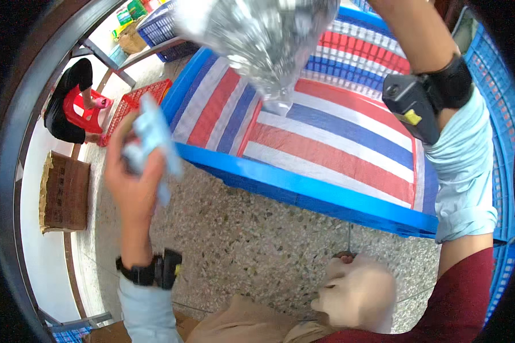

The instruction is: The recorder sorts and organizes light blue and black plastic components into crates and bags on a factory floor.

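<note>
On the left, my left hand [133,177] is raised with its fingers curled round a light blue crumpled piece [153,134], smeared by motion; I cannot tell if it is cloth or plastic. A clear plastic bag [263,46] of shiny silvery stuff hangs at the top, its lower corner over the large blue crate [292,183]. The bag's top is cut off by the picture's edge. My right forearm [418,34] reaches up past the top edge, so my right hand is hidden. Red, white and blue striped sheeting [332,143] lines the crate.
Blue lattice crates [495,137] stand along the right side, another blue basket [160,28] at the far left. A person [68,108] sits on a red stool [79,111] beside a red basket [134,103]. Below them is a brown cardboard box [66,191].
</note>
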{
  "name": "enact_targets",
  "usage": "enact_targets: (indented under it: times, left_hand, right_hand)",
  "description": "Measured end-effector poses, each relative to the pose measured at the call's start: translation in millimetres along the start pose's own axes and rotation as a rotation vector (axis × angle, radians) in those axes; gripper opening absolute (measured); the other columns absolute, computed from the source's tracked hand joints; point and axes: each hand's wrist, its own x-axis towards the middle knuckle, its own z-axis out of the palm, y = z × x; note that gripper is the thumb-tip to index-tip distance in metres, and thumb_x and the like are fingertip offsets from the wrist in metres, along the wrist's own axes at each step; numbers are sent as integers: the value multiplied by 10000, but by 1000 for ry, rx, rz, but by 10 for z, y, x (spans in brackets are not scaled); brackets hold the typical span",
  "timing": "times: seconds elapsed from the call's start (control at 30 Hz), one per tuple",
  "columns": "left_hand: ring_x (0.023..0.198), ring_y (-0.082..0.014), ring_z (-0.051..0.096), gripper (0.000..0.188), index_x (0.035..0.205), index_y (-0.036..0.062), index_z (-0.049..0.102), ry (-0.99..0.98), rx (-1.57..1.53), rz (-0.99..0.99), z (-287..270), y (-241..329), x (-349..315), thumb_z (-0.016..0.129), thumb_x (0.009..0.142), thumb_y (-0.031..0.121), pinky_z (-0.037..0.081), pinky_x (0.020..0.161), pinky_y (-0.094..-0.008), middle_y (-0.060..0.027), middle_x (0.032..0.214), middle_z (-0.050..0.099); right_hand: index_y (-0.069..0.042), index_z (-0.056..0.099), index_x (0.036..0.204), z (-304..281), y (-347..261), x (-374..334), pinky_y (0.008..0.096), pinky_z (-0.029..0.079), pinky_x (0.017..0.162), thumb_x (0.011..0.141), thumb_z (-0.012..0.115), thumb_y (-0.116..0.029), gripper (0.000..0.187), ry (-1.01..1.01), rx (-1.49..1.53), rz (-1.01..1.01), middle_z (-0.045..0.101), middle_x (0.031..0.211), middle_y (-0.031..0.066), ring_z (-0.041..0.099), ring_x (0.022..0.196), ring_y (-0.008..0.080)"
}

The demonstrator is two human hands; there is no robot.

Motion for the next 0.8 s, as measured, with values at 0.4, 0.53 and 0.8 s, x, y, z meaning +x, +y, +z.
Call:
enact_targets:
  times: [0.4,0.53,0.8]
  left_hand:
    - [699,-246,597,514,949,-10,586,-736,99,-439,483,-224,516,661,590,350,461,635,-305,-192,818,595]
    - [670,-247,592,408,837,-13,612,-814,167,-437,518,-308,491,631,578,302,454,612,-311,-188,742,592]
    - [628,-256,544,229,711,18,563,-774,272,-362,387,-78,365,594,567,193,427,590,-311,-134,645,551]
  right_hand:
    - [-79,591,910,-1082,2048,-1904,315,437,682,690,550,-136,232,-78,-961,484,610,812,135,600,782,234]
    - [-85,593,880,-991,2562,-2216,339,434,701,672,575,-157,221,-326,-929,647,604,814,147,584,819,274]
    - [-111,572,984,-608,2918,-2737,392,421,715,652,574,-166,336,-297,-780,788,582,873,184,539,840,352]
